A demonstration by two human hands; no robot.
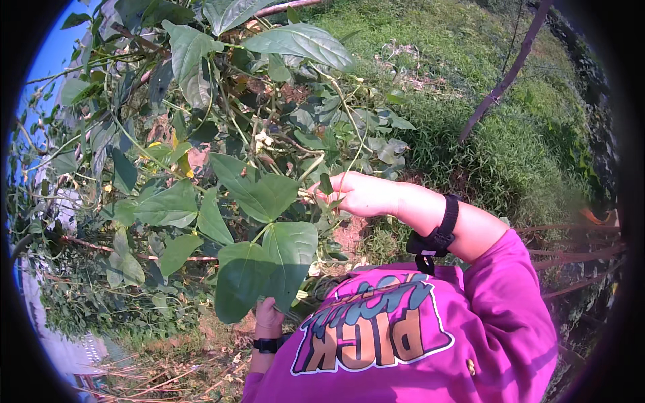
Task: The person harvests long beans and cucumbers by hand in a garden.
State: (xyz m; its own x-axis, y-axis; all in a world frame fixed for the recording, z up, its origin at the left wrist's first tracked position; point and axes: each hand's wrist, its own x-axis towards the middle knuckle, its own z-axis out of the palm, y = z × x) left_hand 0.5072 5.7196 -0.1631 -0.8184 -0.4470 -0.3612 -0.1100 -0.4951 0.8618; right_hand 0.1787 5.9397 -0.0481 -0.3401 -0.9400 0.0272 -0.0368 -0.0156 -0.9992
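Note:
My right hand point(355, 194) reaches into a leafy climbing bean plant, its fingers closed around a thin green vine stem point(304, 193). Small leaves partly cover the fingertips. Low in front of my body is my left hand point(269, 316), curled and half hidden by a broad bean leaf point(244, 282). Slim pale green pieces point(301, 296), perhaps pods, show beside it; whether the hand grips them is hidden. Large three-part leaves point(257, 189) hang between the two hands. Small whitish flowers point(263, 140) grow farther up the tangled stems.
A wooden pole point(509, 75) leans at the upper right over dense grass point(478, 151). Reddish-brown sticks point(579, 256) cross at the right edge. Dry stalks point(151, 378) lie at the lower left. A thin branch point(151, 257) runs through the foliage.

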